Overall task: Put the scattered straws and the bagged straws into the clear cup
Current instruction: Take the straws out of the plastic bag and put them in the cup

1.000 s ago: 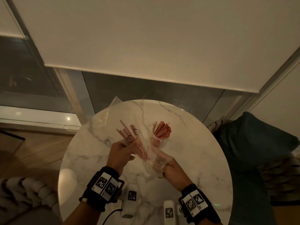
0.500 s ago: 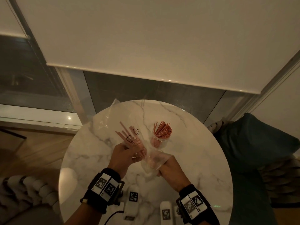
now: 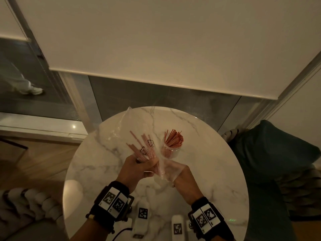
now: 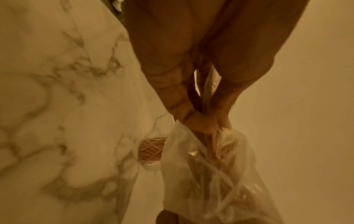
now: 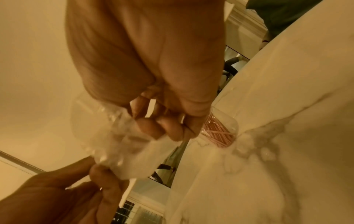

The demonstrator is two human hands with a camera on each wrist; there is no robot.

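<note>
A clear cup (image 3: 171,149) full of orange straws (image 3: 173,140) stands upright on the round marble table (image 3: 217,171). In front of it I hold a clear plastic bag (image 3: 132,127) with a bundle of orange straws (image 3: 144,148) inside. My left hand (image 3: 140,166) grips the bundle through the bag near its lower end. My right hand (image 3: 180,174) pinches the bag's loose lower end (image 3: 166,173). In the left wrist view my left hand (image 4: 208,121) clutches the crumpled bag (image 4: 220,174), with the cup (image 4: 151,153) behind. The right wrist view shows my right hand (image 5: 168,128) curled on the bag (image 5: 124,144), the cup (image 5: 220,133) beyond.
Two white tagged devices (image 3: 142,218) (image 3: 178,226) and a black cable (image 3: 121,231) lie at the table's near edge. A dark teal cushion (image 3: 271,150) sits to the right, a knitted throw (image 3: 26,202) to the left. A window blind (image 3: 156,40) hangs behind the table.
Both hands have drawn closer together with the bag. The left hand has slid down the bundle, and the bag's lower end is more bunched in the right hand.
</note>
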